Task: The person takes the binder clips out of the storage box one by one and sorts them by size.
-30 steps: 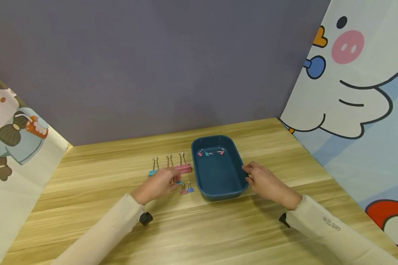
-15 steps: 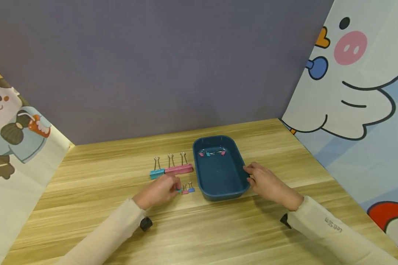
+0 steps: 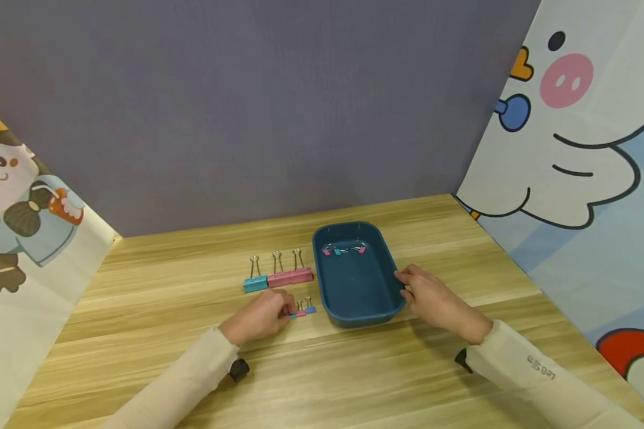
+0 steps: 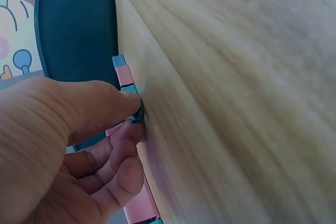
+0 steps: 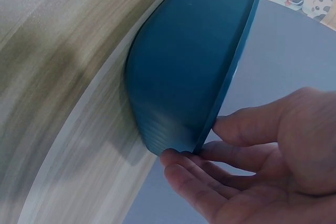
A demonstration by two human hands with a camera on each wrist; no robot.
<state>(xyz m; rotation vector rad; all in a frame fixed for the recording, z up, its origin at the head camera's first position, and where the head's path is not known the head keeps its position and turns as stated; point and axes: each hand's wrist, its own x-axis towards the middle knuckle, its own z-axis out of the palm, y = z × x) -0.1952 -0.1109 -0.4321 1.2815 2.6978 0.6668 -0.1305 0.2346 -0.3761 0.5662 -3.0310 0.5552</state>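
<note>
My left hand (image 3: pixel 263 314) pinches a small teal binder clip (image 4: pixel 129 89) between thumb and fingers, low at the tabletop; the fingers hide most of it. It sits at the left end of a row with a small pink binder clip (image 3: pixel 300 313) and a small blue binder clip (image 3: pixel 310 310). Behind them stands a row of bigger clips, a large teal binder clip (image 3: pixel 256 283) and two large pink binder clips (image 3: pixel 290 277), handles up. My right hand (image 3: pixel 434 298) holds the right rim of a dark blue plastic tray (image 3: pixel 356 292), thumb and fingers on its wall in the right wrist view.
Inside the tray, near its far end, lie small pink and teal binder clips (image 3: pixel 343 250). A grey panel (image 3: pixel 279 119) rises behind the wooden table (image 3: pixel 322 369). Cartoon-printed panels (image 3: pixel 558 149) stand at both sides.
My left hand has come down towards the near side, bringing the small teal clip from by the large clips to the left end of the small row. My right hand stays at the tray.
</note>
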